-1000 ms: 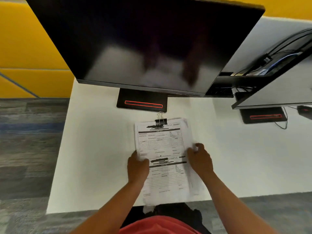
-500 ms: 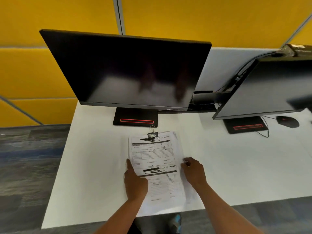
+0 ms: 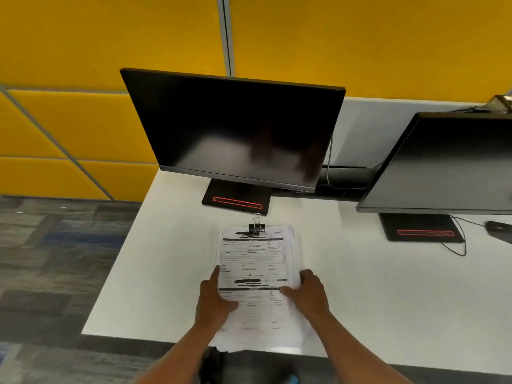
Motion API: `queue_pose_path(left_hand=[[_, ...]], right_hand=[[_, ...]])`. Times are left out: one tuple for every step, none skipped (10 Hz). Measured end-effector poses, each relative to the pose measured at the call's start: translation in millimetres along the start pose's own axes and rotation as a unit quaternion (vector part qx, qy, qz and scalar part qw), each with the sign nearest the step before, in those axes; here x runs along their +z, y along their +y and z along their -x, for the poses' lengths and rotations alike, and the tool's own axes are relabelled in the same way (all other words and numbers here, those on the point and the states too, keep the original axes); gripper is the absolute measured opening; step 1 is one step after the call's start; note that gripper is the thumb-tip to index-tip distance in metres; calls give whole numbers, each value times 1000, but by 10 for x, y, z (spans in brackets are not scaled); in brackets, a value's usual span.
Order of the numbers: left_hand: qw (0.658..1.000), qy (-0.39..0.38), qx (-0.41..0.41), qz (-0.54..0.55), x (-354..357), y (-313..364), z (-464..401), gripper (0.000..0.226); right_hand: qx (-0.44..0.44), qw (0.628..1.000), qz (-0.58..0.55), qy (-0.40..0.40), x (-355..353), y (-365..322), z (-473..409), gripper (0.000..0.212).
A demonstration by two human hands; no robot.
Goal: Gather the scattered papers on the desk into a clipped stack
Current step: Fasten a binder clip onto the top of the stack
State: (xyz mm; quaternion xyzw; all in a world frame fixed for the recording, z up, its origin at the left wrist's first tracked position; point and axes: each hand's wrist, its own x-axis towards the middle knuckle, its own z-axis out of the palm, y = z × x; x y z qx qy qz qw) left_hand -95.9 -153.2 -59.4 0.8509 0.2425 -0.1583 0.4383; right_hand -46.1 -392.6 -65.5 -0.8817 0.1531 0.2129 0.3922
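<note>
A stack of printed forms lies on the white desk, in front of the middle monitor. A black binder clip bites its top edge, and its bottom edge hangs a little over the desk's front. My left hand lies against the stack's left side, index finger straight along the edge and thumb on the top sheet. My right hand presses the right side, with its thumb across the paper and its fingers at the edge.
A dark monitor on a black base stands right behind the stack. A second monitor with its base, a cable and a mouse are at the right. Carpet lies left of the desk edge.
My head has lifted, so the view shows more wall and monitors. Both hands stay at the stack's sides; my left thumb has spread onto the top sheet. The stack has not shifted.
</note>
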Motion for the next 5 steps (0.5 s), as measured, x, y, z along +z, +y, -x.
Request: queue_pose_path(left_hand=[[1000,-17,-3,11,-25,-49,1,106],[999,-33,14,-7,-37,-74,49,93],[998,-32,30,-52,-83,-94,102,90],[994,-36,20,-100,-178,-139,79,84],[986,-53,18,-159,-388,-35,75,75]], right_hand=[[-4,999,35,-10,-25,-28,12,79],[-10,998,63,8,-42,-58,67,68],[-8,994,106,9,-67,-64,151,55],[-3,989,150,-5,-149,-68,212,47],[-5,977,213,1,-236,-46,292,42]])
